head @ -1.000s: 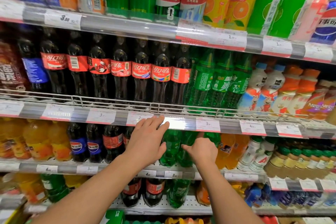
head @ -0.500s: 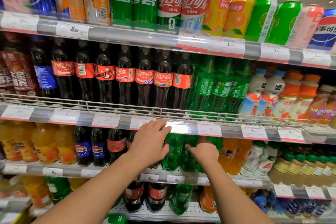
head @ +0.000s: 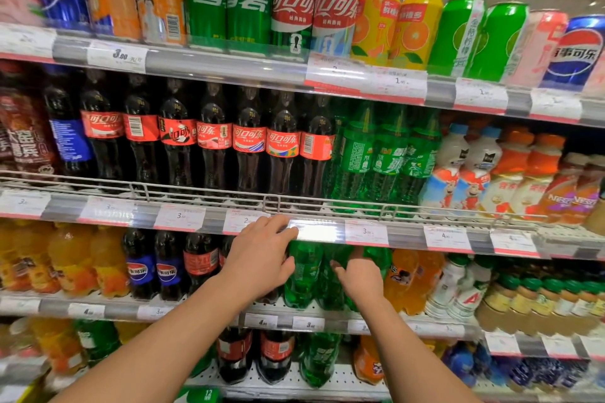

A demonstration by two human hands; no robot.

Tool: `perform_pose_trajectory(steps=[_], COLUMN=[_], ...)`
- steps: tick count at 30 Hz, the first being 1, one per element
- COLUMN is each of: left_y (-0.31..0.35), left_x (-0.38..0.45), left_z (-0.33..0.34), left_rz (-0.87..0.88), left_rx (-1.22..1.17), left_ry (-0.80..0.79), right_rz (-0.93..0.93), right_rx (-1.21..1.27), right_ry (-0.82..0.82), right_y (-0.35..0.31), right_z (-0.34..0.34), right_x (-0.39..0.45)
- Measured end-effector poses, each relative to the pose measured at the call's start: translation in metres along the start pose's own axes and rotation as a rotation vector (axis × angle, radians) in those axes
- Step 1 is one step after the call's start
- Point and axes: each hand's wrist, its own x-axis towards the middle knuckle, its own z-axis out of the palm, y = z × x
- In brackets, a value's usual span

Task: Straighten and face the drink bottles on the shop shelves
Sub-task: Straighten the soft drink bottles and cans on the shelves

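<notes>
Green soda bottles (head: 306, 275) stand on the third shelf down, just below a price rail (head: 366, 232). My left hand (head: 258, 258) curls around the leftmost green bottle, fingers up by the rail and thumb on its front. It hides most of a dark cola bottle (head: 200, 260) row's right end. My right hand (head: 358, 278) reaches in among the neighbouring green bottles (head: 378, 257) and closes on one of them. On the shelf above, cola bottles (head: 248, 140) and green bottles (head: 389, 157) stand behind a wire guard (head: 271, 199); some labels face sideways.
Cans (head: 294, 9) line the top shelf. Orange drink bottles (head: 406, 278) stand right of my right hand, and blue-labelled cola bottles (head: 140, 268) and orange bottles (head: 68, 258) to the left. The bottom shelf holds more cola (head: 275, 353) and green bottles (head: 319, 360).
Both hands stay on the green bottles with only slight shifts of the fingers. The view has tilted upward a little, showing more of the top cans.
</notes>
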Motion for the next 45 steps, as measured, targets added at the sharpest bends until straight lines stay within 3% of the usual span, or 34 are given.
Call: perform_pose_trajectory(steps=[9, 17, 24, 38, 45], left_y=[0.003, 0.014, 0.034, 0.102, 0.151], left_x=[0.002, -0.001, 0.005, 0.074, 0.107], left_z=[0.001, -0.018, -0.054, -0.133, -0.151], left_rz=[-0.053, -0.062, 0.023, 0.444, 0.439], left_rx=[0.008, -0.035, -0.041, -0.065, -0.04], left_ry=[-0.021, -0.14, -0.161, 0.075, 0.161], right_rz=[-0.11, -0.345, -0.42, -0.272, -0.23], right_rx=[0.147, 0.208, 0.177, 0.112, 0.069], right_ry=[0.03, -0.113, -0.17, 0.036, 0.137], right_y=[0.02, 0.033, 0.033, 0.053, 0.091], right_z=[-0.004, -0.041, -0.09, -0.18, -0.23], right_x=[-0.035, -0.062, -0.08, -0.136, -0.152])
